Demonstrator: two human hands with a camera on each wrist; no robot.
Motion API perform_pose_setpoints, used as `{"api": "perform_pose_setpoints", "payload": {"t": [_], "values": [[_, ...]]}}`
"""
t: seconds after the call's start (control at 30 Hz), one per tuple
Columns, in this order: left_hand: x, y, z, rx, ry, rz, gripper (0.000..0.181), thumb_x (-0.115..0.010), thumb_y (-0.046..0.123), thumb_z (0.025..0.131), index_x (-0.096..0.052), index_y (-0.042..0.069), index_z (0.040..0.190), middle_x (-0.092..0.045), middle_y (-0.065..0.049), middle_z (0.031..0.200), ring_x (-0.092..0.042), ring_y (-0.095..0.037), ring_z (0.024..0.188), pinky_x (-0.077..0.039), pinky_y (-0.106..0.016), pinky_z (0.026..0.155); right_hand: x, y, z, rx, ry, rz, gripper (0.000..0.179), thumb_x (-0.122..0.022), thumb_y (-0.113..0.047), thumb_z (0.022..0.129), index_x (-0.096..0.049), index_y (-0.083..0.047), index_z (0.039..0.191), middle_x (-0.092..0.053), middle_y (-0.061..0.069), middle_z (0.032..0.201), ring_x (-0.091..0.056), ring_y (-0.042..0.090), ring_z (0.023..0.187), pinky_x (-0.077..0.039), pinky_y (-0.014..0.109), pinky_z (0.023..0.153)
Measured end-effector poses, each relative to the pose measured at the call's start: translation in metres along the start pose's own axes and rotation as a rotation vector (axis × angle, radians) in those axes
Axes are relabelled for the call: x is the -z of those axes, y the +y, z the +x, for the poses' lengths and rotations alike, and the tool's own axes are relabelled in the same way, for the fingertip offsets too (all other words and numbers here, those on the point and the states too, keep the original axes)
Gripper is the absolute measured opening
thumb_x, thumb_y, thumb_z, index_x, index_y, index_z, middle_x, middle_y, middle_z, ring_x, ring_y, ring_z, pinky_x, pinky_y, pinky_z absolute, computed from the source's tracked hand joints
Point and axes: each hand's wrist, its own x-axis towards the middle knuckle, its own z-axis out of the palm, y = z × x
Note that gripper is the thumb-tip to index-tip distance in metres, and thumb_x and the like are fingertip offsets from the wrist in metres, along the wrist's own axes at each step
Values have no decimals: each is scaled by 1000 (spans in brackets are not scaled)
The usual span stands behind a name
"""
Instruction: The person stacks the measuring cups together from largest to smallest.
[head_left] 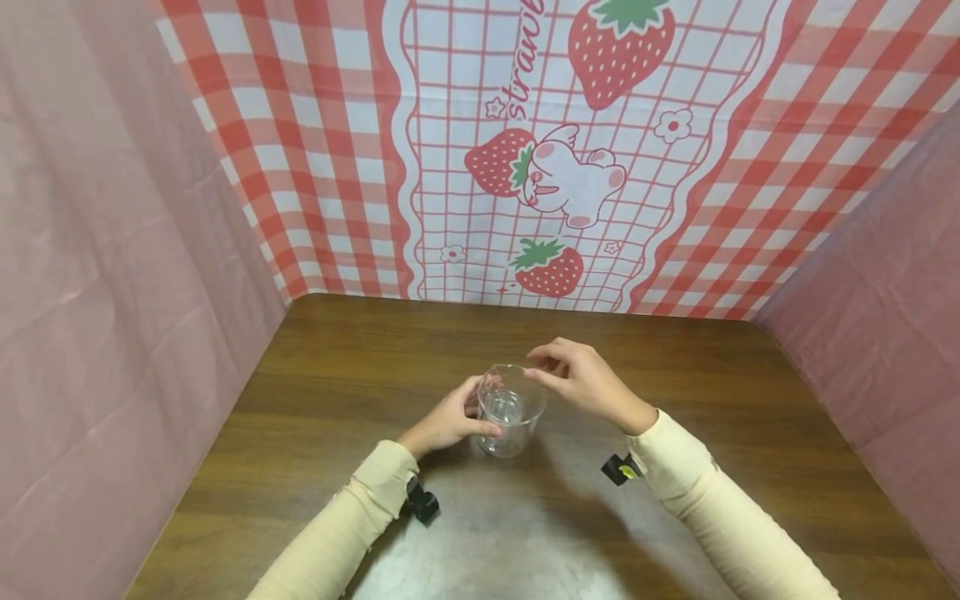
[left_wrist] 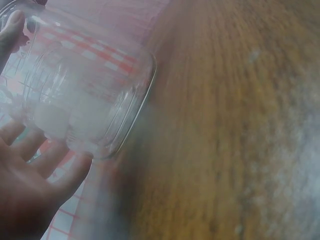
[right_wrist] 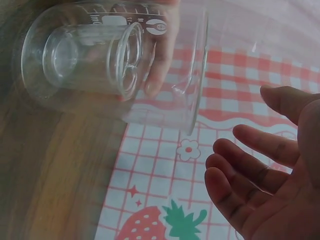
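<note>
A large clear glass beaker (head_left: 517, 438) with white printed markings is upright at the middle of the table, its base on or close to the wood. Inside it sits a smaller glass beaker (right_wrist: 85, 57). My left hand (head_left: 450, 421) grips the large beaker from its left side, thumb on the near side and fingers round the far side, as the left wrist view shows with the hand (left_wrist: 35, 185) beside the glass. Just right of the rim, my right hand (head_left: 581, 379) hovers with loosely bent, spread fingers. Nothing is in the right hand (right_wrist: 270, 175), which is apart from the glass.
The brown wooden table (head_left: 337, 350) meets a strawberry-print checked cloth (head_left: 337, 167) at the back. Pink cloth walls (head_left: 97, 250) stand on both sides. Black wrist cameras (head_left: 422, 502) hang from both sleeves, close to the tabletop.
</note>
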Motion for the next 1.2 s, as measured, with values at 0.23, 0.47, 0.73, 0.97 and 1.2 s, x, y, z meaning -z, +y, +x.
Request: {"api": "perform_pose_setpoints", "payload": {"t": [0.23,0.47,0.73,0.97,1.2], "values": [[-1,0,0,-8,-2,9,84,-83,16,75,-36,-4,142,-42,-23,149,-48,-40,132,-45,-45,110,-1,7,-5,-17,-25,15,34,-76,-23,85,-69,-4,112,-68,8,92,-62,15,78,-59,35,68],[0,2,1,-6,0,18,82,-82,14,76,-36,-5,141,-43,-24,148,-47,-41,133,-45,-46,110,-3,12,-9,-19,-56,44,45,-79,-26,81,-65,-4,118,-67,11,98,-64,25,83,-59,38,70],[0,1,1,-2,1,-9,84,-83,19,75,-37,-4,141,-42,-22,149,-45,-39,135,-44,-46,111,-5,22,-16,-33,-99,92,63,-85,-28,75,-59,-4,127,-65,14,108,-62,29,98,-58,41,79],[0,0,1,1,-4,5,82,-82,13,76,-36,-5,141,-42,-24,149,-47,-40,134,-45,-46,110,-13,34,-26,-39,-131,140,80,-88,-29,69,-52,0,134,-65,14,117,-62,29,104,-57,43,87],[1,-1,0,-8,-7,11,83,-81,7,76,-33,-8,142,-40,-28,148,-46,-44,132,-45,-50,109,-26,40,-31,-64,-142,195,87,-89,-27,68,-47,3,138,-64,17,121,-62,31,107,-57,45,88]]}}
